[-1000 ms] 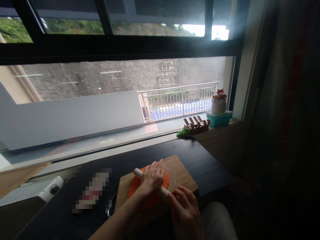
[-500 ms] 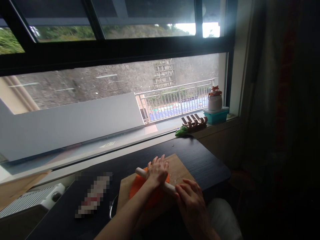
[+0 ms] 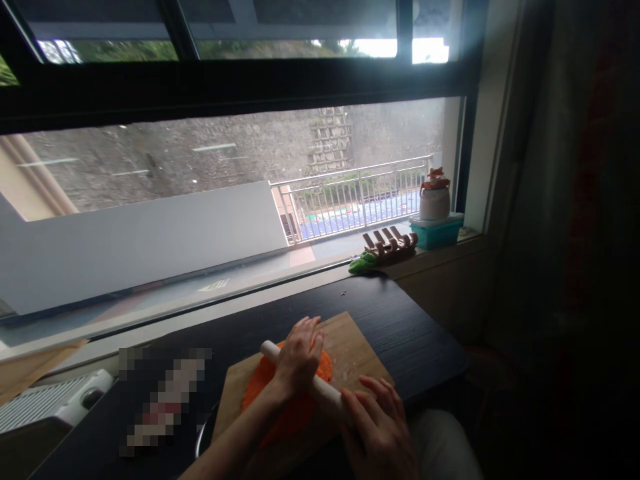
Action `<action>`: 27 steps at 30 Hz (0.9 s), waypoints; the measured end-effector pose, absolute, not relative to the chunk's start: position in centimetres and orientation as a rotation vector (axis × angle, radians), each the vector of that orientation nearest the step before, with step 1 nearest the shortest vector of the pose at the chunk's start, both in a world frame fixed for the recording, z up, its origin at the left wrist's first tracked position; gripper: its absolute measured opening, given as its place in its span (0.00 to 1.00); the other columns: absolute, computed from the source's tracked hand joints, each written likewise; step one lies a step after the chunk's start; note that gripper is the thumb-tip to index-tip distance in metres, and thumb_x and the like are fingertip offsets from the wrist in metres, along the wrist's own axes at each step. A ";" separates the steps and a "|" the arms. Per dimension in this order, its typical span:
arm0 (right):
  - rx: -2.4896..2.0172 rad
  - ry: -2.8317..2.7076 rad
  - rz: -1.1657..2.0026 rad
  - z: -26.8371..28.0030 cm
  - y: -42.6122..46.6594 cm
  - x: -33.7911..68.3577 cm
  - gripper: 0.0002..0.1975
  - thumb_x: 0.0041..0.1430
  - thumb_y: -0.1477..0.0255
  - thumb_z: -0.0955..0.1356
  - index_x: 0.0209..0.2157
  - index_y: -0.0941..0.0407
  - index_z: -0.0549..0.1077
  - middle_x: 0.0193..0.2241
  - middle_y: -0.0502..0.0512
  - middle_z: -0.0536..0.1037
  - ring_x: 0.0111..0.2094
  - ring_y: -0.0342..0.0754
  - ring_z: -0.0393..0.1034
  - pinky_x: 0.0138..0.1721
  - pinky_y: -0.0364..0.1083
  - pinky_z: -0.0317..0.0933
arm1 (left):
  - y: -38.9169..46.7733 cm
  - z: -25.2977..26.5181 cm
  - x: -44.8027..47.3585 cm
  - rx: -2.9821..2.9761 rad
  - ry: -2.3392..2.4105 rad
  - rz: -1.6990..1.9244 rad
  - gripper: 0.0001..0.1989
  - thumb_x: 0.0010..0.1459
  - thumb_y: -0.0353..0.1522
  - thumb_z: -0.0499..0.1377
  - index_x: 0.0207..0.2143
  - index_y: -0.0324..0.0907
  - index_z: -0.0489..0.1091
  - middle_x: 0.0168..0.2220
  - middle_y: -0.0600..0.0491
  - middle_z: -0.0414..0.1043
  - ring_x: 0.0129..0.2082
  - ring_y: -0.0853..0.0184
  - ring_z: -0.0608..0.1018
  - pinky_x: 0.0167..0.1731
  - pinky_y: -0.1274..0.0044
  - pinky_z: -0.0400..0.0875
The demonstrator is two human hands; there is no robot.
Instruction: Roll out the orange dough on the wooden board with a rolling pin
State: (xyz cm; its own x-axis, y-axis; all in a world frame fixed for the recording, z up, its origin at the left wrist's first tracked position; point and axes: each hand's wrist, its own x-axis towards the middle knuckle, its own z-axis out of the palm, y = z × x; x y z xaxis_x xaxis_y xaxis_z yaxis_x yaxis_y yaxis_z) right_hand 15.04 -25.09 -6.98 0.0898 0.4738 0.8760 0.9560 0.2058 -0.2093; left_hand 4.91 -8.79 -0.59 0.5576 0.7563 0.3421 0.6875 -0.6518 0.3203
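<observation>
A white rolling pin [image 3: 326, 395] lies slantwise across a flat orange sheet of dough [image 3: 256, 385] on a wooden cutting board [image 3: 354, 337]. Over the middle of the pin is my left hand [image 3: 300, 357], its palm on the pin and its fingers reaching forward. My right hand [image 3: 376, 420] holds the pin's near right end, with the fingers bent over it; that end is hidden. Part of the dough sits under my left hand and forearm.
The board is on a dark table [image 3: 400, 320] by a window. On the sill are a green cloth-like thing [image 3: 362, 263], a brown rack [image 3: 390, 244] and a teal box [image 3: 435, 233] bearing a jar [image 3: 434, 202]. A metal rim [image 3: 203, 433] shows left of the board; a radiator [image 3: 55, 403] stands far left.
Both hands and the rolling pin have shifted slightly relative to the dough, and more orange now shows right of my left hand. The whole view has also moved a little.
</observation>
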 end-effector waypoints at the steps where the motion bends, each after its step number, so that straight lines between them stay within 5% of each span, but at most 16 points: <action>1: -1.398 -1.537 -0.643 -6.9 -25.0 14.9 0.15 0.56 0.73 0.66 0.46 0.53 0.69 0.35 0.49 0.77 0.46 0.51 0.67 0.53 0.51 0.53 | -9.0 -1.0 3.2 2.620 1.186 0.789 0.23 0.63 0.36 0.43 0.55 0.36 0.64 0.57 0.45 0.66 0.61 0.62 0.62 0.61 0.66 0.55; 8: -1.548 -1.429 -0.324 -4.6 -22.4 17.2 0.08 0.54 0.73 0.68 0.38 0.50 0.70 0.33 0.48 0.75 0.44 0.51 0.66 0.53 0.53 0.52 | -10.7 -3.8 -5.4 2.841 1.091 0.937 0.23 0.62 0.35 0.49 0.59 0.47 0.60 0.60 0.52 0.63 0.62 0.60 0.60 0.59 0.62 0.59; 12: -1.611 -1.385 -0.274 -4.0 -20.2 18.8 0.05 0.57 0.71 0.67 0.37 0.52 0.72 0.34 0.51 0.75 0.46 0.52 0.64 0.50 0.53 0.55 | -12.8 -3.0 -4.8 3.117 0.990 0.839 0.32 0.60 0.34 0.52 0.65 0.44 0.46 0.63 0.49 0.57 0.63 0.59 0.58 0.61 0.64 0.56; 15: -1.629 -1.413 -0.252 -3.8 -19.4 19.0 0.06 0.61 0.72 0.64 0.32 0.52 0.72 0.32 0.51 0.75 0.44 0.51 0.65 0.50 0.51 0.55 | -13.7 -2.6 -3.6 3.259 0.871 0.764 0.30 0.61 0.35 0.51 0.65 0.44 0.47 0.63 0.48 0.56 0.62 0.61 0.61 0.60 0.66 0.59; 19: -1.583 -1.640 -0.134 -3.2 -19.5 18.1 0.06 0.56 0.67 0.69 0.37 0.49 0.73 0.35 0.49 0.74 0.43 0.49 0.65 0.49 0.49 0.56 | -13.9 -3.4 -3.3 3.308 0.805 0.656 0.29 0.61 0.39 0.52 0.63 0.45 0.52 0.63 0.47 0.55 0.60 0.58 0.64 0.55 0.66 0.66; 27: -1.716 -1.611 -0.125 -3.8 -18.6 18.0 0.04 0.61 0.68 0.66 0.34 0.51 0.73 0.33 0.50 0.74 0.39 0.48 0.65 0.43 0.48 0.57 | -14.4 -4.1 -3.6 3.219 0.819 0.593 0.34 0.62 0.38 0.51 0.66 0.46 0.37 0.63 0.48 0.54 0.60 0.59 0.64 0.54 0.66 0.67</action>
State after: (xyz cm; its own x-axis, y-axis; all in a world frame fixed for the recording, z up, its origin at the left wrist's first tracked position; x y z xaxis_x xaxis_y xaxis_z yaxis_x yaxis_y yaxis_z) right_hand 18.04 -18.57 -3.82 0.1977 0.8121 0.5490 0.8871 0.0901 -0.4527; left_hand -3.56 -14.40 -4.09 0.8228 0.4163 0.3869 0.4974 -0.8569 -0.1356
